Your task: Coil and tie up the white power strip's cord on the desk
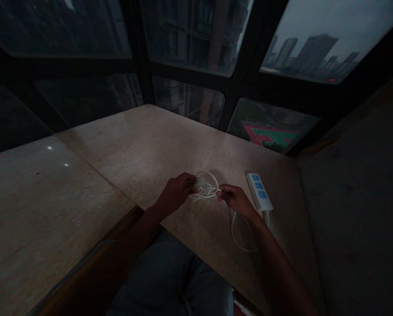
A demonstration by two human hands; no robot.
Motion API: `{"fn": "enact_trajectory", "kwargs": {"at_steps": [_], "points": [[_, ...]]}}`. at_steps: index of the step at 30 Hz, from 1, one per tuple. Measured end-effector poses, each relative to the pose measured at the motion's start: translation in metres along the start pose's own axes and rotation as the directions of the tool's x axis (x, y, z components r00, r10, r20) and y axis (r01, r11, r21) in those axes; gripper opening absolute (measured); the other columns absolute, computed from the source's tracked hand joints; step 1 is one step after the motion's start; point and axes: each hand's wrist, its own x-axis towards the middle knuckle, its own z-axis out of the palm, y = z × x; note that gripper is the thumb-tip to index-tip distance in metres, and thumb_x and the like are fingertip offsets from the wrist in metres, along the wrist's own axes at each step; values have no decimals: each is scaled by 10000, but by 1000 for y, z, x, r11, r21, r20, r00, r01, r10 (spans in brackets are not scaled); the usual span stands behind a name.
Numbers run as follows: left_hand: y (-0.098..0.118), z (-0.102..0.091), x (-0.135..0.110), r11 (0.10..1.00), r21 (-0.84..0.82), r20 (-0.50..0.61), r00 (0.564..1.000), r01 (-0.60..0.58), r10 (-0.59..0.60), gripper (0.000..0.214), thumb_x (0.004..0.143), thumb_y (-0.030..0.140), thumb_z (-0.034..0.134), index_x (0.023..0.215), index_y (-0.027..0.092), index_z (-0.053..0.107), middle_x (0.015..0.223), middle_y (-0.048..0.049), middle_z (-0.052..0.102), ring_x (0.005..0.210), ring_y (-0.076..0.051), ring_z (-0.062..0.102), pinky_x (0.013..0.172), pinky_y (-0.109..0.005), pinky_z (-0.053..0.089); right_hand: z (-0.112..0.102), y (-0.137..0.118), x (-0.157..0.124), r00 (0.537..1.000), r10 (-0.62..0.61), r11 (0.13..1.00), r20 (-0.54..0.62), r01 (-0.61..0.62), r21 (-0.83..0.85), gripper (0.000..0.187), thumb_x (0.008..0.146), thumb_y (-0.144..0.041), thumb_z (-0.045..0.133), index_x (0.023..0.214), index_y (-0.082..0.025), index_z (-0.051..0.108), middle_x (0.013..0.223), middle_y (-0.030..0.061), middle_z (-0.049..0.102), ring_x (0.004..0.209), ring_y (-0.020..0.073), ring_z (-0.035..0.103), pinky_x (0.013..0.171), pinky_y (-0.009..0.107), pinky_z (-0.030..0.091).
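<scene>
A white power strip [259,191] with blue sockets lies on the pale wooden ledge [143,145], just right of my hands. Its white cable [240,239] loops toward me and runs up into a tangled bundle [207,186] between my hands. My left hand [178,193] is closed on the left side of the bundle. My right hand [236,199] pinches the cable at the bundle's right side. Both hands hover just above the ledge.
The ledge fills a window corner; dark glass panes [189,35] rise behind it, showing buildings and a sports court below. A second ledge surface [34,210] extends to the left, and a wall [357,197] stands at the right. My lap [173,281] is below.
</scene>
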Motion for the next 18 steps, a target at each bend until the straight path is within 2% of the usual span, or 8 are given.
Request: {"fn": "enact_trajectory", "kwargs": {"at_steps": [2, 4, 6, 9, 12, 15, 18], "points": [[0, 7, 2, 988, 156, 24, 1000, -16, 12, 157, 701, 223, 717, 857, 203, 700, 856, -40, 729, 844, -204, 683, 823, -329, 521, 0, -2, -2, 996, -91, 993, -6, 90, -77, 280, 841, -420, 578, 896, -169, 689, 683, 22, 666, 576, 130, 563, 548, 233, 415], [-2, 14, 4, 981, 194, -2, 1000, -17, 18, 103, 705, 221, 702, 806, 205, 712, 774, -25, 719, 756, -186, 673, 765, -302, 516, 0, -7, -4, 986, -169, 971, 9, 168, -170, 261, 877, -374, 544, 926, -180, 712, 720, 34, 685, 673, 161, 620, 653, 265, 458], [-9, 20, 7, 994, 106, -101, 995, 6, 5, 80, 689, 219, 699, 763, 192, 691, 754, -22, 709, 728, -176, 667, 721, -281, 511, 1, -14, -8, 972, -233, 932, 28, 231, -280, 264, 904, -321, 506, 985, -194, 722, 805, 53, 712, 734, 177, 648, 729, 294, 475], [-23, 27, 11, 996, -86, -260, 964, 36, -58, 141, 660, 255, 720, 728, 167, 633, 754, -31, 694, 734, -170, 665, 699, -269, 506, 2, -28, -14, 950, -298, 842, 91, 307, -444, 316, 923, -230, 452, 1118, -218, 701, 904, 74, 720, 791, 179, 660, 770, 295, 471], [-34, 31, 13, 979, -198, -328, 937, 56, -120, 250, 638, 314, 752, 763, 152, 608, 783, -51, 688, 742, -169, 660, 695, -270, 502, 6, -43, -19, 943, -283, 753, 174, 331, -569, 357, 940, -198, 421, 1193, -231, 670, 896, 78, 708, 803, 174, 659, 750, 269, 452], [-36, 33, 12, 944, -316, -355, 910, 99, -215, 394, 580, 328, 795, 841, 160, 552, 806, -55, 685, 721, -168, 654, 673, -275, 503, 11, -57, -24, 948, -225, 685, 225, 318, -655, 357, 956, -211, 407, 1203, -236, 664, 890, 82, 706, 804, 181, 658, 731, 264, 430], [-30, 34, 10, 916, -393, -329, 917, 86, -227, 394, 659, 349, 735, 932, 171, 512, 873, -66, 685, 769, -168, 656, 704, -281, 503, 18, -68, -29, 948, -148, 630, 283, 311, -711, 360, 949, -214, 408, 1207, -224, 658, 860, 93, 712, 769, 198, 661, 690, 273, 408]]}}
